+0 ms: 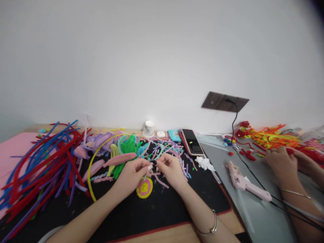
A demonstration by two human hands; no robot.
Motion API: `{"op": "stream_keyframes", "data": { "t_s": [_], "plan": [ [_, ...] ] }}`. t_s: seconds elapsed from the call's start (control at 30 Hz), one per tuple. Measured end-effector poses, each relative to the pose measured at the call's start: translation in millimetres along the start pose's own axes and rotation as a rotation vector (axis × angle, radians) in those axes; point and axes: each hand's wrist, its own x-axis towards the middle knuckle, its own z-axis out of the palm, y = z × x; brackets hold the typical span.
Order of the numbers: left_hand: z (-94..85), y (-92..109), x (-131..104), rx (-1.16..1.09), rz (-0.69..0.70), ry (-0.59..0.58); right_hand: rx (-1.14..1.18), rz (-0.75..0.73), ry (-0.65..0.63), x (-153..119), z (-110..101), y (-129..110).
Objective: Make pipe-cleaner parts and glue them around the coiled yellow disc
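My left hand [135,172] and my right hand [170,168] meet at the middle of the black mat [162,209], fingertips pinched close together. Between them is something small and pale that I cannot make out clearly. A yellow and pink round piece [144,187] of fuzzy stems lies just under my left fingertips. Behind my hands, many short pastel stem pieces [174,148] are scattered. Green looped petals [129,145] and a pink petal [120,159] lie by my left hand, with a yellow curved stem [89,175] farther left.
Red and blue stems [50,158] heap at the left. A white cup [149,129], a phone [192,141] and crumpled tissue [204,163] stand or lie behind. On the grey table at right are a pink glue gun [249,187], its cord, and another person's hands [283,165].
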Motion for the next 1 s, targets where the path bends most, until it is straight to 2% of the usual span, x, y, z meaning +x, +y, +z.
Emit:
{"op": "stream_keyframes", "data": {
  "t_s": [0.13,0.3,0.47,0.67,0.87,1.0],
  "plan": [
    [0.5,0.2,-1.6,0.035,0.017,0.049,-0.101,-0.058,-0.037,-1.5,0.9,1.9],
    [-0.1,2.8,-0.6,-0.078,-0.032,0.008,-0.163,-0.101,-0.081,-2.6,-1.4,0.8],
    [-2.1,4.1,-2.9,-0.211,-0.087,-0.062,-0.076,-0.046,-0.14,-0.2,-8.9,1.6],
    [-5.0,6.3,-5.6,-0.404,-0.197,-0.211,0.094,-0.016,-0.214,2.5,-14.8,1.5],
    [-6.7,12.4,-6.0,-0.6,-0.338,-0.199,0.316,-0.048,-0.295,0.9,-17.3,-8.2],
    [-7.4,11.8,-7.3,-0.675,-0.407,-0.227,0.288,-0.04,-0.323,-0.7,-16.4,-9.3]
  ]
}}
